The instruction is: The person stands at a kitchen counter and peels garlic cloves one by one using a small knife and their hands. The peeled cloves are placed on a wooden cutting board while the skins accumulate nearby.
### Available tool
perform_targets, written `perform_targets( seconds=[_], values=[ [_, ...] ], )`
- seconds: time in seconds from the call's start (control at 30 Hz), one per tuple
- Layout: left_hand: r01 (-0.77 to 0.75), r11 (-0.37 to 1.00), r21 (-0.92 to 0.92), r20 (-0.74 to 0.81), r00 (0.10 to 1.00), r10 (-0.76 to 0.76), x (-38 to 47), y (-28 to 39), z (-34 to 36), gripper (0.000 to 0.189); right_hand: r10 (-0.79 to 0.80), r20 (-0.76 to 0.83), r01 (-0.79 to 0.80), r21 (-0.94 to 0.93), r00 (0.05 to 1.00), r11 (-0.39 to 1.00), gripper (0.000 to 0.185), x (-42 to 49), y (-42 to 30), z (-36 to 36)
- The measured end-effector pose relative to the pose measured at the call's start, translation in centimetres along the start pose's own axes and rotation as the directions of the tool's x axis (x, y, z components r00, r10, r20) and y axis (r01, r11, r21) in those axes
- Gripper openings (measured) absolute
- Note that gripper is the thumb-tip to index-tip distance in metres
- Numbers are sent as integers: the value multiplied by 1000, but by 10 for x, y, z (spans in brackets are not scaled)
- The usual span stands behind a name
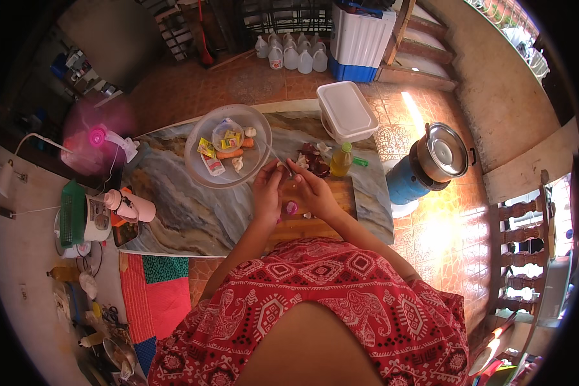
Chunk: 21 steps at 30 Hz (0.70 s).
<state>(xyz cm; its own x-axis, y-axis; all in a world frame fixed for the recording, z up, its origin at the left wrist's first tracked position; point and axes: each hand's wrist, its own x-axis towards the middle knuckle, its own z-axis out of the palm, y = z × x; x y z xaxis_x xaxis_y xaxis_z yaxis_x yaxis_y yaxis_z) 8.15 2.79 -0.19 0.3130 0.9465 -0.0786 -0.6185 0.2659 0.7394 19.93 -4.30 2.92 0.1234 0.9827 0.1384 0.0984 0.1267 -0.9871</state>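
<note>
My left hand (269,188) and my right hand (315,191) meet above a wooden cutting board (345,198). The right fingers grip a small knife (273,152), its thin blade pointing up and to the left. Pinched in the left fingertips is a small pale piece, perhaps a garlic clove, mostly hidden by the fingers. A peeled red onion piece (291,208) lies on the board between my wrists, with a pale scrap (308,215) beside it. Past my right hand are dark red onion skins (317,159) and papery white peel (323,147).
Left of my hands, a plastic basin (198,170) holds carrots (230,154), garlic (237,164) and seasoning packets (206,147). An oil bottle (341,159) and a lidded white container (348,108) stand right. A pink tumbler (132,206) lies left; beyond the table's right edge sits a pot (442,149) on a burner.
</note>
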Motion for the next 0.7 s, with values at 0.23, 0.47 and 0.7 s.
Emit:
perform_targets(
  seconds=[0.23, 0.47, 0.7],
  values=[
    [20, 1000, 24, 18, 1000, -21, 1, 9, 7, 25, 201, 43, -202, 386, 979, 900, 37, -1, -2, -5],
    [127, 988, -86, 54, 991, -123, 5, 13, 2, 27, 264, 73, -270, 422, 962, 865, 39, -2, -15, -6],
    [125, 992, 5, 97, 987, -125, 3, 11, 4, 32, 245, 89, -260, 404, 965, 877, 41, -2, -6, -8]
  ],
)
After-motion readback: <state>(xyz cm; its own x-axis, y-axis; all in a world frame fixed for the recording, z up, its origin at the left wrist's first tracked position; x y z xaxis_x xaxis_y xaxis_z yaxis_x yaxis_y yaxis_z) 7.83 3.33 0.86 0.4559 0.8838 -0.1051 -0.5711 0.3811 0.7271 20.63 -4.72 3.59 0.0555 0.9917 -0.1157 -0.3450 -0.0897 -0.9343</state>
